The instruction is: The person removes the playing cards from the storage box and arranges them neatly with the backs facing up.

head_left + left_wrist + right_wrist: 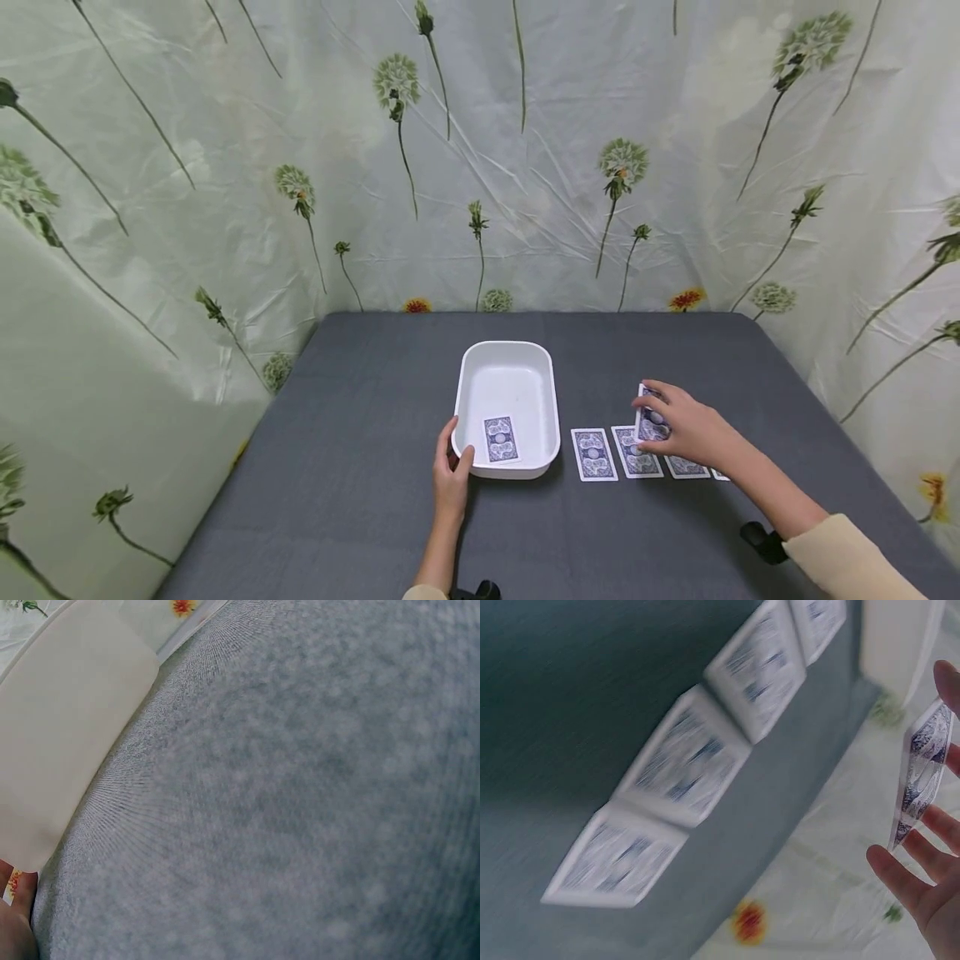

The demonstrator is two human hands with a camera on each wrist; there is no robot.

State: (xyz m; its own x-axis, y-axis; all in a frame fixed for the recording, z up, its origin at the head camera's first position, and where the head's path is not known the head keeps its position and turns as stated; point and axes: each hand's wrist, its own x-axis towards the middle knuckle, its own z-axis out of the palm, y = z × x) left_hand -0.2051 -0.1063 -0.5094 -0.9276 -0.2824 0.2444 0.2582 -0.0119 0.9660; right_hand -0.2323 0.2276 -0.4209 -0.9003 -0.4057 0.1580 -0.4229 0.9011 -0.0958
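A white rectangular plastic tub (506,362) stands on the table, with one blue-backed playing card (501,439) lying face down inside near its front. My left hand (452,483) grips the tub's near left corner, thumb on the front side and fingers along the left side. Above the row of cards, my right hand (686,425) holds up another blue-backed playing card (924,765) by its edges, between thumb and fingertips. Several face-down cards (595,455) lie in a row to the right of the tub, partly hidden by the right hand and forearm.
A dark grey cloth (360,467) covers the table. Behind it and along both sides hangs a pale curtain (525,167) printed with dandelions. A black wrist camera (763,543) sits on the right wrist.
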